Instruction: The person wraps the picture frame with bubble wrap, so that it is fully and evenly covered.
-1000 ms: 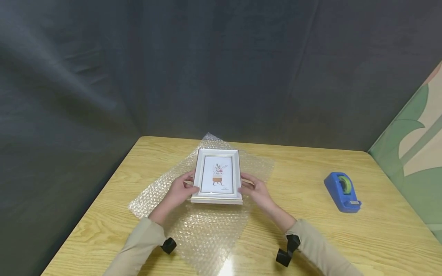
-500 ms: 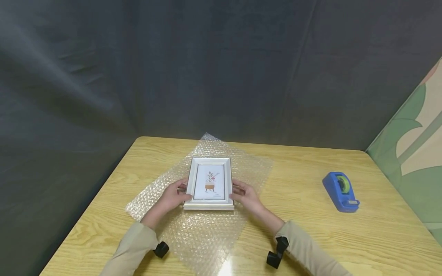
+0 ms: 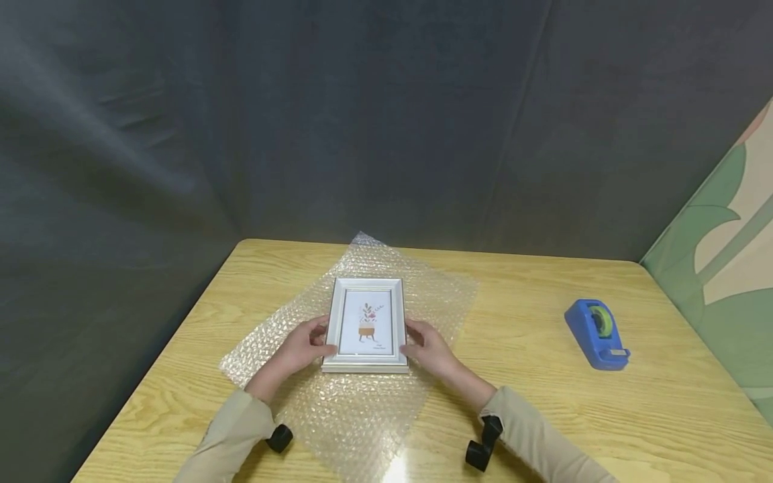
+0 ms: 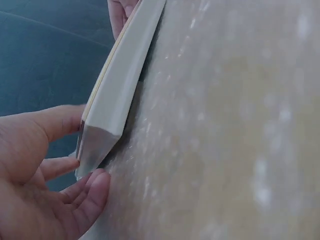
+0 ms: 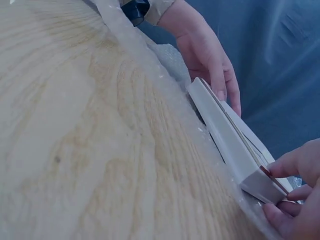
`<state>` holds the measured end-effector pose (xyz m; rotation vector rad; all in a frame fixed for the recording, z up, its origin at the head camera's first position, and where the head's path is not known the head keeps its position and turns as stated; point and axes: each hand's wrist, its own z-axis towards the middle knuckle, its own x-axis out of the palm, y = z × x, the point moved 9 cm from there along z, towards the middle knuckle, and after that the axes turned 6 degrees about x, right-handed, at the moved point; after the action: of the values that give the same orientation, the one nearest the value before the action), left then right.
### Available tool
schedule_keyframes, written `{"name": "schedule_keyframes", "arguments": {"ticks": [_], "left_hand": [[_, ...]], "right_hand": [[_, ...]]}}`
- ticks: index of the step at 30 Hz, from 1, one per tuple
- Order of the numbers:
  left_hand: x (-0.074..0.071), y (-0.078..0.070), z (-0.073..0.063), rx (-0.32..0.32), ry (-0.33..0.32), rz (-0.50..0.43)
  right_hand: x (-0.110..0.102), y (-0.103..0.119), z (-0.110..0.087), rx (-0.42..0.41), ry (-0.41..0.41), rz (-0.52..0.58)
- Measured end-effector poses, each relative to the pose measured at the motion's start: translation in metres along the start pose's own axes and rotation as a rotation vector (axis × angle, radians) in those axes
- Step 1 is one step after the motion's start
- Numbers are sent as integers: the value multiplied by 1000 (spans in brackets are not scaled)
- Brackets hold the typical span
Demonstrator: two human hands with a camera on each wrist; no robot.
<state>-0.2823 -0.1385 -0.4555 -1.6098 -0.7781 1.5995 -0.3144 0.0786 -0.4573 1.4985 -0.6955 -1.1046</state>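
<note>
A white picture frame [image 3: 365, 364] with a plant print lies face up over a sheet of bubble wrap [image 3: 356, 416] in the head view. My left hand [image 3: 300, 347] grips its left side, thumb on the front edge. On the opposite side my right hand [image 3: 430, 350] holds it the same way. In the left wrist view, the frame's side [image 4: 112, 85] sits close over the wrap, with the left hand [image 4: 35, 175] around the near corner. The right wrist view has the right hand [image 5: 302, 190] pinching a lower corner of the frame [image 5: 225, 135].
A blue tape dispenser [image 3: 598, 335] with a green-looking roll stands to the right on the wooden table [image 3: 519, 315]. Behind the table hangs a dark curtain [image 3: 386, 134]. A patterned panel [image 3: 725, 268] borders the right side.
Both hands have brought the picture frame left and toward the person, lowering it over the bubble wrap. In the last half second it has shifted only slightly.
</note>
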Motion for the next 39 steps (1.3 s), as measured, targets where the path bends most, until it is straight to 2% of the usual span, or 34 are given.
{"name": "schedule_keyframes", "arguments": {"ticks": [5, 9, 13, 18, 23, 27, 35, 39], "left_hand": [[5, -3, -6, 95, 97, -1], [7, -2, -12, 128, 138, -2], [5, 0, -15, 114, 117, -19], [2, 4, -16, 82, 102, -77], [2, 7, -16, 68, 104, -113], [2, 8, -16, 51, 101, -114], [2, 4, -12, 57, 91, -81], [1, 3, -12, 57, 104, -73]], "right_hand": [[7, 4, -7, -18, 139, 0], [11, 6, -14, -75, 212, -51], [11, 5, -16, -91, 191, -63], [10, 2, -17, -61, 152, -72], [10, 2, -17, -46, 151, -40], [10, 2, -18, -42, 159, -24], [10, 5, -15, -39, 171, 6], [7, 8, -14, -16, 183, -33]]}}
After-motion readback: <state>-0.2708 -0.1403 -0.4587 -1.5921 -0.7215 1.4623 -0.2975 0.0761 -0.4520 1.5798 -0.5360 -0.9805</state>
